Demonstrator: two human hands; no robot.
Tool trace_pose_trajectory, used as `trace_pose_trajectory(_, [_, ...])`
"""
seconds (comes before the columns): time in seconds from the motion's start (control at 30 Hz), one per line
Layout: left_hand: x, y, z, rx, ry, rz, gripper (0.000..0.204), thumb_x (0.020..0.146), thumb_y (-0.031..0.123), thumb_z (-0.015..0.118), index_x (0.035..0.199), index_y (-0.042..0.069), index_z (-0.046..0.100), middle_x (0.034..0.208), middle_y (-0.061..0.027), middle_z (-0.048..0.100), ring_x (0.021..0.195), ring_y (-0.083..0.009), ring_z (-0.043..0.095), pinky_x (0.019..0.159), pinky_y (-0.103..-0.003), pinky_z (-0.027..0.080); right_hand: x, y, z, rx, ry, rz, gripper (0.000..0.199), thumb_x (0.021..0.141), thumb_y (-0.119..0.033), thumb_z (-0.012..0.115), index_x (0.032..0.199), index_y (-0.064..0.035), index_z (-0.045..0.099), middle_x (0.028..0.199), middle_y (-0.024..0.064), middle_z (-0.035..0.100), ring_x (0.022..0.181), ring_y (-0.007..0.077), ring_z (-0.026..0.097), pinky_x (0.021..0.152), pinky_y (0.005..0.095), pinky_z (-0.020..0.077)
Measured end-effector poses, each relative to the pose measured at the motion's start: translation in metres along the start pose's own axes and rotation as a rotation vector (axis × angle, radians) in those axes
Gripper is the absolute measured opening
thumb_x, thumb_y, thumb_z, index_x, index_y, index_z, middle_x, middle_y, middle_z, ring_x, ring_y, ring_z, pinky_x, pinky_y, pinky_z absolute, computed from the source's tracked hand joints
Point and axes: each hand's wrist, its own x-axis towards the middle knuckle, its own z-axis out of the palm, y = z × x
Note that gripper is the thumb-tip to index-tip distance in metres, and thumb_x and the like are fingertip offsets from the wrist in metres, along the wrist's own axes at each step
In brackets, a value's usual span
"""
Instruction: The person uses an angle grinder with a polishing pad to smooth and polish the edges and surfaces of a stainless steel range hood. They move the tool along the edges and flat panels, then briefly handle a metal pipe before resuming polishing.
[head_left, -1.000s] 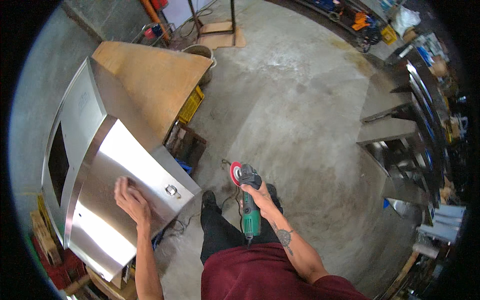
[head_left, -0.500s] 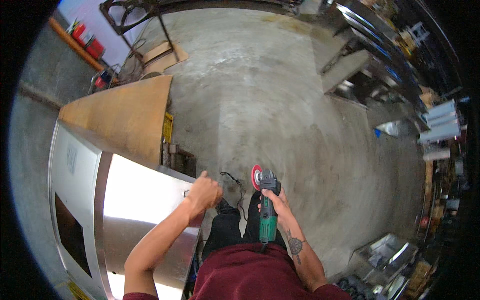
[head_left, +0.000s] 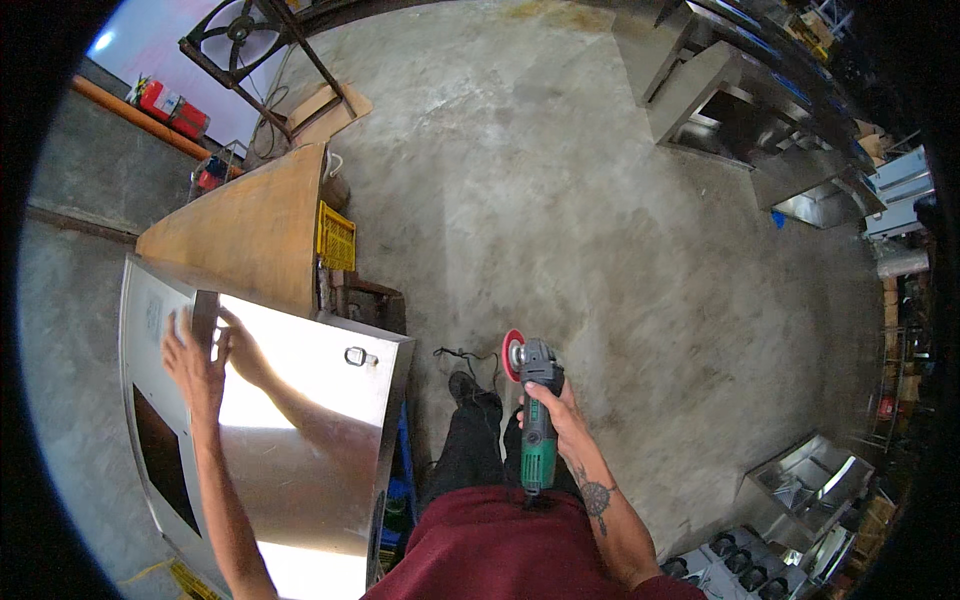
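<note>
My right hand point(head_left: 556, 412) grips a green and grey angle grinder point(head_left: 535, 400) with a red disc point(head_left: 512, 354), held in front of my body above the concrete floor. My left hand point(head_left: 192, 362) rests flat, fingers spread, on the far left part of a shiny stainless steel cabinet point(head_left: 300, 440), near its folded edge. A small metal latch point(head_left: 360, 356) sits on the steel sheet to the right of that hand. My dark trousers and shoes show between the cabinet and the grinder.
A brown wooden board point(head_left: 255, 230) and a yellow crate point(head_left: 336, 240) lie behind the cabinet. Steel sinks and tables point(head_left: 740, 95) stand at the upper right, more steel units point(head_left: 810, 490) at the lower right. A black metal stand point(head_left: 250, 40) is at the top left.
My left hand has slid from the cabinet's right edge across to its far left side. The view has swung, and the grinder stays in my right hand.
</note>
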Motion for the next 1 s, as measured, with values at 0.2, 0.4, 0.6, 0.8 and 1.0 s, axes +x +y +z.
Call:
trace_pose_trajectory(0.2, [-0.012,-0.080,0.057,-0.311,-0.018,0.131,0.067,0.114,0.034,0.066,0.168,0.001,0.043,0.170,-0.0286,0.046,0.153,-0.0484,0.051,0.125,-0.057,0.043,0.003,0.014,0.026,-0.116,-0.041,-0.027,0.068,0.097,-0.029,0.088,0.143,-0.0085,0.042,0.109,0.0101,0.067,0.081,0.0200,0.073,0.068,0.0382,0.0656])
trace_pose_trajectory(0.4, [0.010,-0.080,0.079,-0.356,-0.029,0.073,0.066,0.118,0.038,0.058,0.168,-0.001,0.041,0.171,-0.0320,0.043,0.156,-0.0509,0.045,0.128,-0.057,0.041,0.029,0.039,0.040,-0.305,-0.002,-0.284,0.073,0.097,-0.032,0.090,0.146,-0.0040,0.044,0.124,0.0145,0.066,0.101,0.0203,0.072,0.082,0.0390,0.0630])
trace_pose_trajectory(0.6, [0.030,-0.080,0.063,-0.476,-0.145,0.147,0.070,0.119,0.045,0.053,0.167,-0.004,0.041,0.173,-0.0324,0.039,0.159,-0.0514,0.041,0.131,-0.056,0.037,0.030,0.038,0.117,-0.396,0.136,-0.398,0.082,0.096,-0.044,0.087,0.144,0.0019,0.040,0.125,0.0240,0.066,0.111,0.0359,0.071,0.093,0.0508,0.0586])
trace_pose_trajectory(0.8, [0.035,-0.093,0.082,-0.412,-0.099,0.164,0.067,0.119,0.043,0.053,0.166,-0.004,0.042,0.167,-0.0337,0.046,0.155,-0.0525,0.045,0.129,-0.058,0.037,0.040,0.045,0.162,-0.456,0.182,-0.455,0.084,0.097,-0.042,0.084,0.144,0.0022,0.030,0.116,0.0284,0.069,0.099,0.0420,0.076,0.083,0.0545,0.0620])
trace_pose_trajectory(1.0, [0.037,-0.102,0.086,-0.372,-0.094,0.181,0.064,0.119,0.040,0.054,0.165,-0.003,0.043,0.166,-0.0337,0.047,0.154,-0.0532,0.045,0.128,-0.058,0.039,0.044,0.058,0.170,-0.465,0.133,-0.453,0.086,0.097,-0.044,0.084,0.143,0.0043,0.029,0.111,0.0293,0.070,0.093,0.0431,0.077,0.080,0.0556,0.0623])
